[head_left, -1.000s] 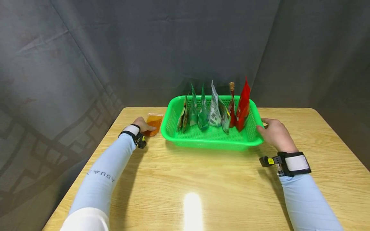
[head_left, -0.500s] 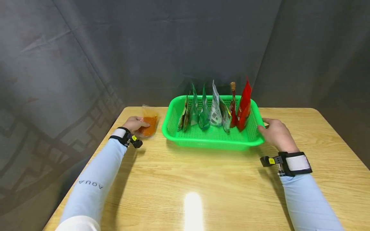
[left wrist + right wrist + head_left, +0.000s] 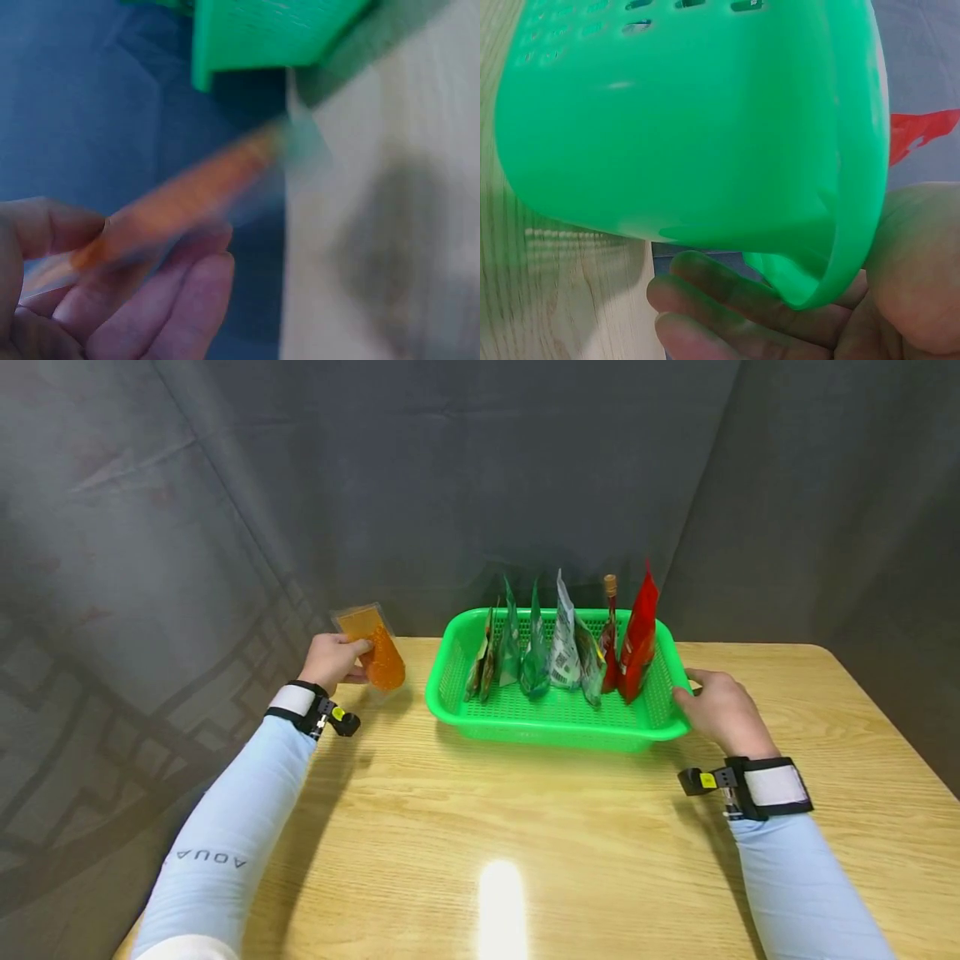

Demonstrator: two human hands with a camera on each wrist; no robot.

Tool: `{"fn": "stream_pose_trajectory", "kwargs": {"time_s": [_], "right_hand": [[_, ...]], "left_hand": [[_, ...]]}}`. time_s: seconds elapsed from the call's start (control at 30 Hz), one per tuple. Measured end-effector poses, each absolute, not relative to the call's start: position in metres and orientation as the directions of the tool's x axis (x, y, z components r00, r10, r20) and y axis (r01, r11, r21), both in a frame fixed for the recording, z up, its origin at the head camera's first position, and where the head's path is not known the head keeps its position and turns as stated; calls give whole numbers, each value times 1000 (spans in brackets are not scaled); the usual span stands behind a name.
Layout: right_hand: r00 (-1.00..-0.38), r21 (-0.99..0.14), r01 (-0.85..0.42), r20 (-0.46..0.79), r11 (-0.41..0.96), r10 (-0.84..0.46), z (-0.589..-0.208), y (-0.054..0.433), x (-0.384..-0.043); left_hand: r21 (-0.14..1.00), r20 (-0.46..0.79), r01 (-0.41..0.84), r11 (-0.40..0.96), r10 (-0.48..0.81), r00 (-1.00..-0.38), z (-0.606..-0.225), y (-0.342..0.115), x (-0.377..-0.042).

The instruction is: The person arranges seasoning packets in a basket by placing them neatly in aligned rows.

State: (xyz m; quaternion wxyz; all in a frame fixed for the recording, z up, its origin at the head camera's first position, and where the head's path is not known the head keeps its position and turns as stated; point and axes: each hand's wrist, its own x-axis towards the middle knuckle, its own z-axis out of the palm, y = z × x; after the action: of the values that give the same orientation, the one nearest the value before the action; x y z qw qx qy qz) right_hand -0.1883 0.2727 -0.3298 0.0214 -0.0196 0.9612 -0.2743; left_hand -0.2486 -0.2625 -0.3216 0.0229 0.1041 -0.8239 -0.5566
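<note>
Left of the basket, my left hand [image 3: 330,662] pinches a clear packet of orange contents [image 3: 384,658] between thumb and fingers. It is held tilted above the table, its lower end pointing to the right. The left wrist view shows this orange packet [image 3: 187,196] edge-on and blurred, with thumb above and fingers below. At the other side, my right hand [image 3: 722,712] grips the right end of the green plastic basket [image 3: 547,732]. Seen from the right wrist, the thumb side lies against the outside of the basket rim [image 3: 855,150] and the fingers [image 3: 735,322] curl beneath it.
Standing in the basket are flat brown packets [image 3: 487,664], green pouches [image 3: 535,664], a white pouch [image 3: 564,652], a red bottle with a cork-coloured top [image 3: 610,610] and a red pouch [image 3: 641,639]. A grey curtain [image 3: 480,485] hangs behind the wooden table [image 3: 420,827].
My left hand has drawn the orange packet away from the basket's left side, up off the table and leftward, tilting it. The right hand keeps its hold on the basket.
</note>
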Motion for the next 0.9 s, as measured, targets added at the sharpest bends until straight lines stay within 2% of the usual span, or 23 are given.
{"fn": "stream_pose_trajectory", "kwargs": {"time_s": [0.27,0.47,0.63,0.9], "right_hand": [[-999,-531,-18,-30,847,-41,-331,275,-188],[-999,-532,-26,-24,847,-46,-331,276,-188],[-998,-538,-29,-28,843,-52,-331,275,-187],[-998,-543,-45,-17,839,-64,-329,273,-187]], "left_hand": [[956,42,-16,294,-190,-981,-279,-234,-237],[963,107,62,263,-162,-981,-262,-199,-234],[960,107,71,270,-120,-987,-262,-175,-241],[947,33,14,320,-56,-998,-270,-147,-257]]}}
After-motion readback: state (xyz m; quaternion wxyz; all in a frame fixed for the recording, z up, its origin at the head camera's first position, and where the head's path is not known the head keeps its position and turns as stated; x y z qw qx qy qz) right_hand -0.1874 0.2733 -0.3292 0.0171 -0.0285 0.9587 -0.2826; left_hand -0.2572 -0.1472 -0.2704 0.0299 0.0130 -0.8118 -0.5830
